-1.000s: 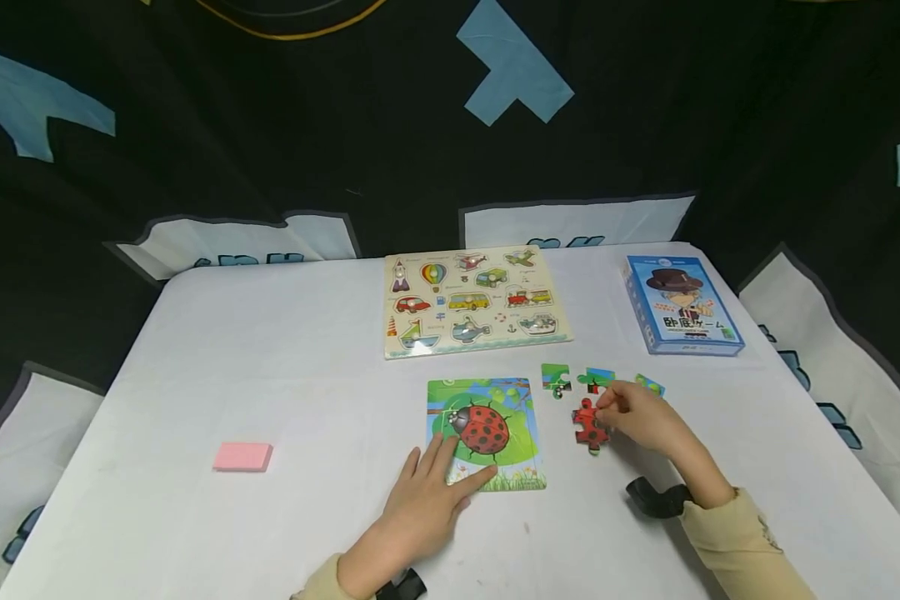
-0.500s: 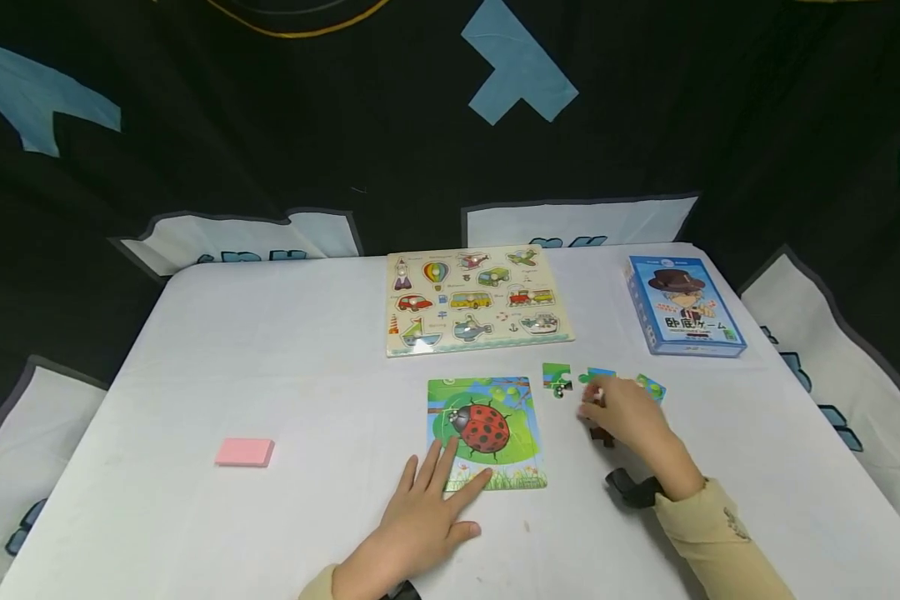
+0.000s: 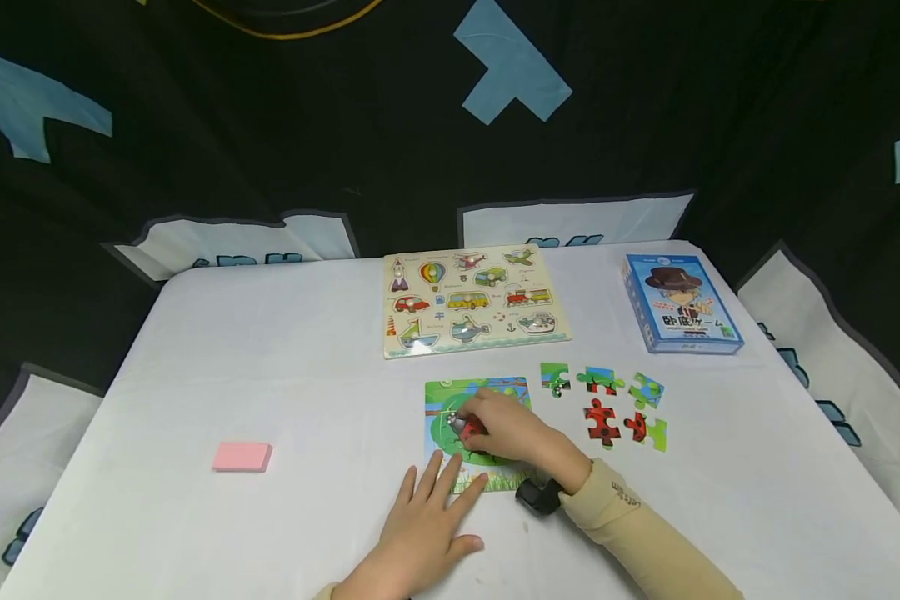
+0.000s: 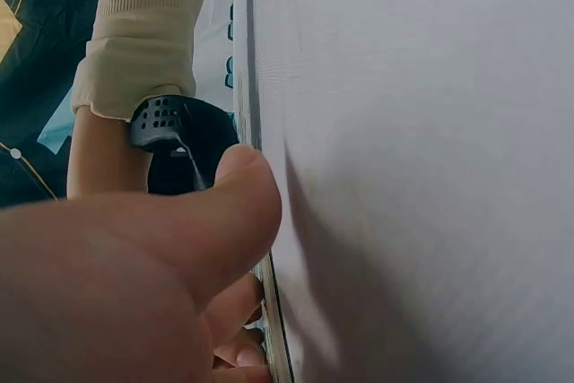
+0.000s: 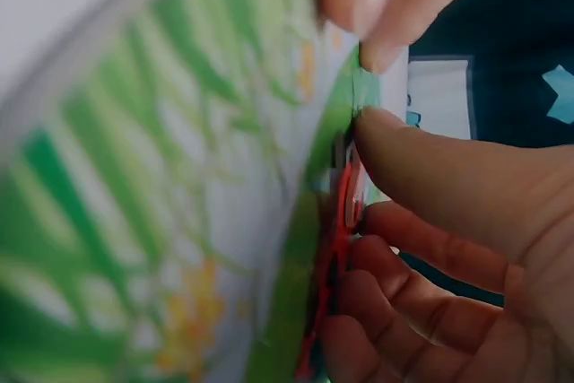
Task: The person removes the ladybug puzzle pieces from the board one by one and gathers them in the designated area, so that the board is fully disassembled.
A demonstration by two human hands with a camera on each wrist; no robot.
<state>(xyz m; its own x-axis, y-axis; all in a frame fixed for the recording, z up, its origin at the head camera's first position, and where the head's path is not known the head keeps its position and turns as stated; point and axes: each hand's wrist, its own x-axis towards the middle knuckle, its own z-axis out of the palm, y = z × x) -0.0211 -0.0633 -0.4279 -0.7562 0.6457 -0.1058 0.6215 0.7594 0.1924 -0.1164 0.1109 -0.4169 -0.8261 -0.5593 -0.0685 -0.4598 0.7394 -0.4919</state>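
My right hand is over a ladybug puzzle board, its thumb and curled fingers touching the red ladybug picture. In the right wrist view, the thumb and fingers of this hand meet the red area; whether they pinch a separate piece is unclear. My left hand lies spread on the white table, with fingertips at the board's lower edge. Right of the board lie several loose jigsaw pieces, including a red one, a red-and-green one and a green one.
A wooden picture board with vehicles stands behind the puzzle. At the back right is a blue game box. A pink block sits on the left of the white table. Dark cloth hangs beyond the table.
The right hand has left the loose pieces and moved left onto the ladybug board, uncovering the red-and-green piece. The red piece has shifted slightly right. The left hand has stayed nearly in place.
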